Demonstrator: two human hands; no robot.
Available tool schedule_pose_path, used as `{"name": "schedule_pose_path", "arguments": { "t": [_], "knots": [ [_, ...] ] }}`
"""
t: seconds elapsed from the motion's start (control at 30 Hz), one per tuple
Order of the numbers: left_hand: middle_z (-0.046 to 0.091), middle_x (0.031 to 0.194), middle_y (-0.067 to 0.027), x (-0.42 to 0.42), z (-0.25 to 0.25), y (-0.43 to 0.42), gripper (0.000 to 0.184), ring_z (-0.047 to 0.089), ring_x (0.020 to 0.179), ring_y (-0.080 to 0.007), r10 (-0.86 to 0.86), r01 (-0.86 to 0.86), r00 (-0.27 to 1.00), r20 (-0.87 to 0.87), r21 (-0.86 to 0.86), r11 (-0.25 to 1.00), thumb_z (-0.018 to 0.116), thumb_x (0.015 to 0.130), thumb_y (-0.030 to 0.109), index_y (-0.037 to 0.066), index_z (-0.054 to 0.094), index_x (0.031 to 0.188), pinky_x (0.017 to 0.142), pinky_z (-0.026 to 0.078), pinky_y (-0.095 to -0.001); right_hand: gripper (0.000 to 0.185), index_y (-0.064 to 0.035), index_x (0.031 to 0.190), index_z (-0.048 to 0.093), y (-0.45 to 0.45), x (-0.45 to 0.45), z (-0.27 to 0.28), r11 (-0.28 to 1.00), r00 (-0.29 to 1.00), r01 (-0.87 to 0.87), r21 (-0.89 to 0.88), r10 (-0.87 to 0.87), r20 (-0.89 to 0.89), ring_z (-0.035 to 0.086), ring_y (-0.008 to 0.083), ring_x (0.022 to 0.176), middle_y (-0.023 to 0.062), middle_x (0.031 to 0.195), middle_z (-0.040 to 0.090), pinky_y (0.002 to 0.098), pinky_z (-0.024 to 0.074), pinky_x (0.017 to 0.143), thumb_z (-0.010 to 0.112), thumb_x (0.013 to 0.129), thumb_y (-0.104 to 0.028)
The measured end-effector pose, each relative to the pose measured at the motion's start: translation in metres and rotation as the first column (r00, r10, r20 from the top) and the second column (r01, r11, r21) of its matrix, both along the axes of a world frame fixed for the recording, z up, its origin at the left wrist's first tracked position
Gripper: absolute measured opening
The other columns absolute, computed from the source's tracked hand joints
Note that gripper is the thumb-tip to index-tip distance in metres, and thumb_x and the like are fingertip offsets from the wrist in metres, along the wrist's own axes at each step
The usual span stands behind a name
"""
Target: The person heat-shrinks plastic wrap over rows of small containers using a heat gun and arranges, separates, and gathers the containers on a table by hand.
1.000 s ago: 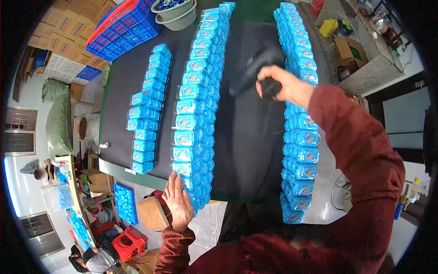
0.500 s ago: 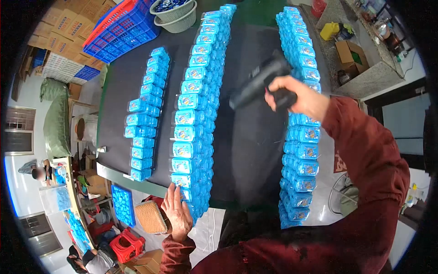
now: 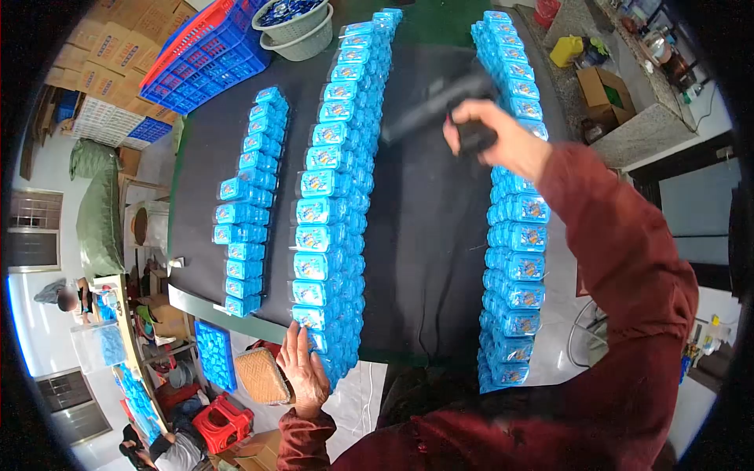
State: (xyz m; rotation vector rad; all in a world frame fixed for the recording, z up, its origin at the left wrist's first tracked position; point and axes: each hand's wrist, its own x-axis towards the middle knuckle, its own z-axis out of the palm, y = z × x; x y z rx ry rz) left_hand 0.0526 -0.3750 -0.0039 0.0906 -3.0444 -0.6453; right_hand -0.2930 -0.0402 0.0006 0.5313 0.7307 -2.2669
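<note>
My right hand (image 3: 491, 133) grips the handle of a black handheld tool (image 3: 440, 106), blurred by motion, with its long end pointing left above the dark table. My left hand (image 3: 304, 370) lies with fingers spread against the near end of the middle row of blue packs (image 3: 316, 210). These packs have clear covers and printed labels and stand stacked in a long row. To the right runs another long row of blue packs (image 3: 528, 235), partly hidden behind my right hand. A shorter, stepped row (image 3: 245, 212) stands at the left.
Blue and red crates (image 3: 208, 67) and grey baskets (image 3: 298, 39) stand at the far left of the dark table (image 3: 416, 259). A wicker-topped seat (image 3: 263, 377) and a red stool (image 3: 224, 421) are below left. People sit at the left. A stone counter (image 3: 628, 129) is at right.
The tool in my right hand has swung about over the table, most recently a little left and up. My left hand has stayed by the middle row, while the view has shifted slightly.
</note>
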Motion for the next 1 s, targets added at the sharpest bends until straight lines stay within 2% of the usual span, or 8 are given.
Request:
{"name": "schedule_pose_path", "arguments": {
  "t": [0.07, 0.2, 0.27, 0.3, 0.47, 0.7, 0.83, 1.0],
  "knots": [
    [0.035, 0.134, -0.0190, 0.000, 0.002, -0.001, 0.044, 0.037, 0.116, -0.0354, -0.007, 0.007, 1.000, 0.002, -0.001, 1.000, 0.039, 0.086, 0.012, 0.003, 0.038, 0.129, 0.096, 0.025, -0.0447, 0.017, 0.0005, 0.092, 0.049, 0.016, 0.053, 0.020, 0.891, 0.639, -0.277, 0.359, 0.450, -0.624, 0.055, 0.0214, 0.077, 0.0158, 0.088, 0.055, 0.0314, 0.0478, 0.068, 0.052, 0.075, 0.001],
    [0.035, 0.134, -0.0193, -0.001, 0.003, 0.000, 0.044, 0.037, 0.116, -0.0353, -0.011, 0.011, 1.000, -0.001, 0.009, 1.000, 0.039, 0.086, 0.013, 0.003, 0.038, 0.129, 0.096, 0.025, -0.0447, 0.020, -0.0052, 0.096, 0.049, 0.017, 0.061, 0.020, 0.830, 0.829, -0.558, 0.012, 0.558, -0.031, 0.053, 0.0206, 0.077, 0.0141, 0.089, 0.054, 0.0308, 0.0454, 0.069, 0.052, 0.078, 0.003],
    [0.035, 0.134, -0.0195, -0.001, 0.004, 0.000, 0.044, 0.037, 0.116, -0.0352, -0.005, 0.005, 1.000, 0.003, 0.012, 1.000, 0.039, 0.086, 0.013, 0.003, 0.038, 0.129, 0.096, 0.025, -0.0447, 0.018, -0.0055, 0.094, 0.050, 0.016, 0.055, 0.035, 0.800, 0.489, -0.322, 0.506, 0.599, -0.634, 0.053, 0.0207, 0.075, 0.0133, 0.086, 0.055, 0.0317, 0.0449, 0.067, 0.053, 0.077, 0.000],
    [0.035, 0.134, -0.0195, -0.002, 0.003, 0.000, 0.044, 0.037, 0.116, -0.0352, -0.005, 0.005, 1.000, 0.002, 0.009, 1.000, 0.039, 0.086, 0.013, 0.003, 0.038, 0.129, 0.096, 0.025, -0.0447, 0.015, -0.0046, 0.090, 0.051, 0.011, 0.036, 0.023, 0.836, 0.487, -0.202, 0.510, 0.537, -0.689, 0.054, 0.0213, 0.072, 0.0138, 0.081, 0.055, 0.0317, 0.0450, 0.066, 0.053, 0.076, -0.001],
    [0.035, 0.134, -0.0198, -0.001, 0.003, 0.000, 0.044, 0.038, 0.116, -0.0352, -0.006, 0.006, 1.000, -0.003, -0.023, 1.000, 0.039, 0.086, 0.014, 0.003, 0.038, 0.129, 0.096, 0.025, -0.0447, 0.009, -0.0012, 0.079, 0.055, -0.023, -0.086, -0.028, 0.924, 0.802, 0.181, 0.337, 0.060, -0.595, 0.054, 0.0229, 0.063, 0.0151, 0.067, 0.057, 0.0317, 0.0458, 0.063, 0.051, 0.071, -0.004],
    [0.036, 0.134, -0.0187, -0.002, -0.001, 0.001, 0.044, 0.038, 0.115, -0.0348, -0.004, 0.004, 1.000, -0.021, 0.008, 1.000, 0.039, 0.086, 0.014, 0.002, 0.039, 0.128, 0.096, 0.025, -0.0441, 0.009, 0.0020, 0.076, 0.054, -0.023, -0.052, -0.020, 0.818, 0.733, 0.420, 0.394, -0.049, -0.679, 0.054, 0.0226, 0.063, 0.0148, 0.067, 0.056, 0.0326, 0.0474, 0.059, 0.055, 0.069, -0.004],
    [0.037, 0.133, -0.0177, -0.001, 0.002, 0.002, 0.044, 0.039, 0.114, -0.0345, 0.006, -0.006, 1.000, -0.021, -0.015, 1.000, 0.040, 0.084, 0.011, 0.002, 0.040, 0.128, 0.093, 0.027, -0.0423, 0.014, 0.0037, 0.082, 0.052, -0.004, 0.036, 0.007, 0.929, 0.922, -0.231, 0.289, 0.304, -0.241, 0.054, 0.0214, 0.065, 0.0140, 0.075, 0.056, 0.0312, 0.0460, 0.057, 0.053, 0.074, -0.007],
    [0.037, 0.133, -0.0140, 0.003, -0.003, -0.002, 0.045, 0.042, 0.111, -0.0323, -0.009, 0.003, 0.998, -0.065, -0.079, 0.997, 0.045, 0.084, 0.013, 0.007, 0.039, 0.129, 0.089, 0.030, -0.0398, 0.013, 0.0050, 0.080, 0.054, -0.022, 0.176, 0.055, 0.858, 0.887, -0.461, 0.227, 0.450, 0.102, 0.053, 0.0214, 0.056, 0.0155, 0.071, 0.056, 0.0305, 0.0462, 0.051, 0.051, 0.074, -0.006]
  ]
}}
